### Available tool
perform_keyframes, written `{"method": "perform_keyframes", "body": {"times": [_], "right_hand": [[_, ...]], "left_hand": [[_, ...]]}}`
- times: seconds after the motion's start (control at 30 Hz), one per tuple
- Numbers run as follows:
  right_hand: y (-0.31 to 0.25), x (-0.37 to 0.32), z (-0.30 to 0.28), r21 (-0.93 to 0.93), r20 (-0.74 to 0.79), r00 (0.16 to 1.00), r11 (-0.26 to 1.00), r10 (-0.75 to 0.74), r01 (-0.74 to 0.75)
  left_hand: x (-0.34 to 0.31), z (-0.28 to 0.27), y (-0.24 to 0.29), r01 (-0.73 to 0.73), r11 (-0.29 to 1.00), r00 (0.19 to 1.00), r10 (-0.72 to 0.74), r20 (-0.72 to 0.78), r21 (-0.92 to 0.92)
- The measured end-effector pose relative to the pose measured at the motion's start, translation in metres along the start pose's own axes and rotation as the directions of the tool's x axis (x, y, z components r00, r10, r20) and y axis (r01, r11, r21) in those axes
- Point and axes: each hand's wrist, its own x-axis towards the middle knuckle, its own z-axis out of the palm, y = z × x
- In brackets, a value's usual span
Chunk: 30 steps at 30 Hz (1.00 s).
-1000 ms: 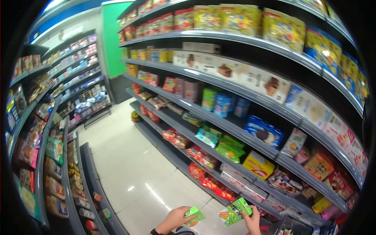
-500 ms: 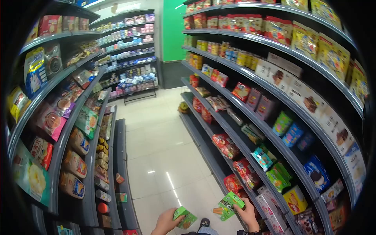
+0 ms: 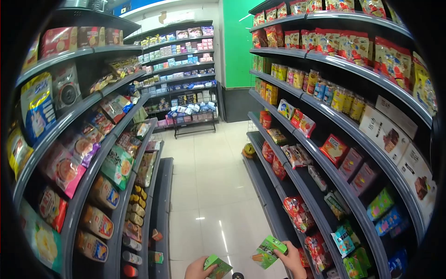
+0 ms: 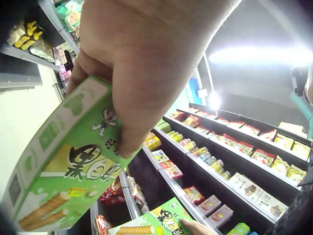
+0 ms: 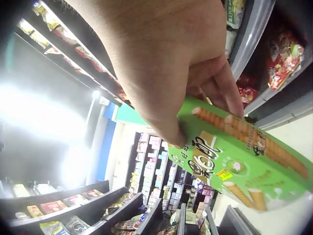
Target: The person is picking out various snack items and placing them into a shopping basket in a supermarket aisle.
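Low in the head view, my left hand [image 3: 197, 269] grips a green box of wafer rolls [image 3: 218, 267], with the thumb across its face. To the right, my right hand [image 3: 292, 258] holds a second green wafer-roll box [image 3: 264, 252] by one end. A gap separates the two boxes. In the left wrist view, the left box [image 4: 73, 161] shows pictured rolls and black lettering. The right wrist view has the thumb on the front of the other box [image 5: 234, 156] and the fingers curled behind it.
Stocked shelves [image 3: 88, 104] line the left of the aisle, and more shelves [image 3: 334, 160] run along the right. A pale tiled floor [image 3: 209, 172] lies between them. At the far end stand a shelf of small packs [image 3: 181, 69] and a green wall panel [image 3: 237, 44].
My head view has turned left, bringing the aisle and its far end towards the middle. Both hands keep hold of their boxes, low in view.
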Motion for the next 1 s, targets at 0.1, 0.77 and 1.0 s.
{"method": "perform_keyframes", "body": {"times": [0.1,0.77,1.0], "right_hand": [[-0.010,0.060,0.001,0.007,-0.024,0.999,1.000,-0.024,0.024],[-0.089,0.377,0.163,0.035,-0.056,0.998,0.999,-0.032,0.034],[-0.099,0.470,0.190,0.033,-0.040,0.999,0.999,0.037,-0.036]], "left_hand": [[0.050,-0.006,0.000,0.019,0.999,0.999,-0.018,-0.040,0.036],[0.402,-0.105,-0.094,-0.166,0.986,0.983,0.165,0.083,0.005],[0.525,-0.120,-0.120,-0.233,0.972,0.967,0.228,0.110,0.037]]}}
